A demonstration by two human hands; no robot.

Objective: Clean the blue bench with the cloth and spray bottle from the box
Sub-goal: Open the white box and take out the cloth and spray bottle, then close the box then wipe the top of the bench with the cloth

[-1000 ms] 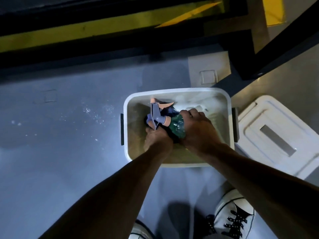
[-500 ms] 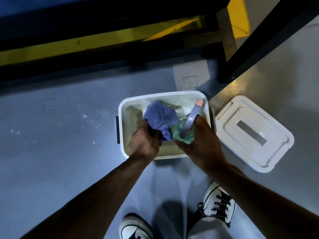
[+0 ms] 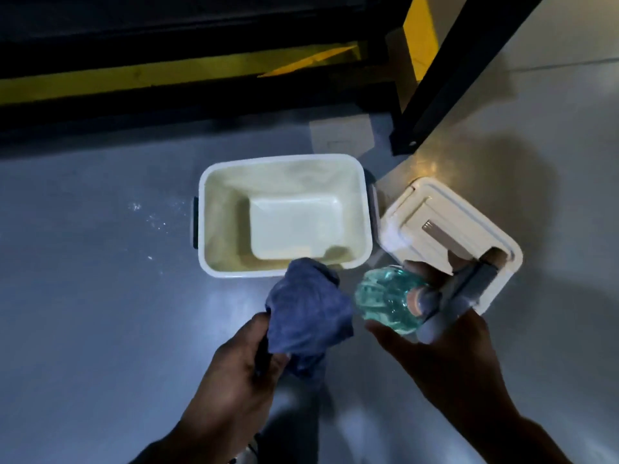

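The white box (image 3: pixel 201 226) stands on the grey floor with nothing inside it. My left hand (image 3: pixel 241 366) grips a crumpled blue cloth (image 3: pixel 304 309), lifted in front of the box's near rim. My right hand (image 3: pixel 449 346) holds a spray bottle (image 3: pixel 385 296) with a clear green body and a grey trigger head, tilted on its side to the right of the cloth, over the edge of the lid. The blue bench does not show clearly; only dark structure lies at the top.
The box's white lid (image 3: pixel 435 226) lies on the floor right of the box. A black metal leg (image 3: pixel 432 95) rises at upper right. Black and yellow striping (image 3: pixel 167 75) runs across the top. White specks (image 3: pixel 150 216) dot the floor left of the box.
Both hands have come up out of the box toward me, the left carrying the cloth and the right carrying the spray bottle. The box now holds nothing.
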